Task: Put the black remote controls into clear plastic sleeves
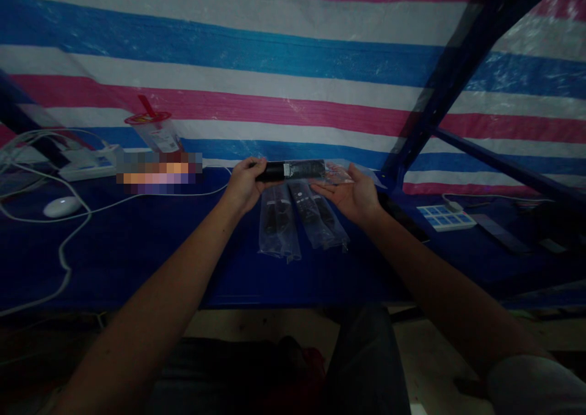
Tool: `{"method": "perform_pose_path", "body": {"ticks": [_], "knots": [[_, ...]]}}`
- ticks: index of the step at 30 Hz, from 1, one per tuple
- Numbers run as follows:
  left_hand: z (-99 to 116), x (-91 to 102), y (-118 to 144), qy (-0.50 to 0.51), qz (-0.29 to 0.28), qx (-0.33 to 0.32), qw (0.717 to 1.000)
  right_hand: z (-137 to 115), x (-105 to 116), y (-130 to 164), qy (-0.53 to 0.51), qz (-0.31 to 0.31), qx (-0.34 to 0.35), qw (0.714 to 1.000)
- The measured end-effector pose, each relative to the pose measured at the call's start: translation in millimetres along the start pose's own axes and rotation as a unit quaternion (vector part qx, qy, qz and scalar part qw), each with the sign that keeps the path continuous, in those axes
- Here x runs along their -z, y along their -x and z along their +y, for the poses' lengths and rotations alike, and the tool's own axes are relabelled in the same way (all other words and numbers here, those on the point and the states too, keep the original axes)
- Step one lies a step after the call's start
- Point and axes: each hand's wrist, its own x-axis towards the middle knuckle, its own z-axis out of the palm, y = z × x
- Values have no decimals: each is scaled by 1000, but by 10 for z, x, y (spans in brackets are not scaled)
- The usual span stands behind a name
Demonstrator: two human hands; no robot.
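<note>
My left hand (242, 186) is closed around one end of a black remote (293, 170), held level above the blue table (137, 244); my right hand (352, 195) lies open, palm up, under the clear bag (341, 174) at its other end. The remote looks light and rigid, the bag slick (it crinkles easily), so I'd judge the bare body the safer hold.

A makeshift packing stall: a striped tarpaulin (274, 55) walls a blue-covered counter (137, 250), with bagged remotes (279, 226) below the hands, and a power strip (86, 165) far left.
</note>
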Motion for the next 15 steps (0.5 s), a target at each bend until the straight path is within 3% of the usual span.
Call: {"method": "perform_pose_path", "body": {"ticks": [7,15], "knots": [[8,0,36,14,-42,47,998,-25,-78,61,4,-19,-17,1000],[28,31,0,35,-44,123,991,8,-33,21,35,0,-4,999]]}}
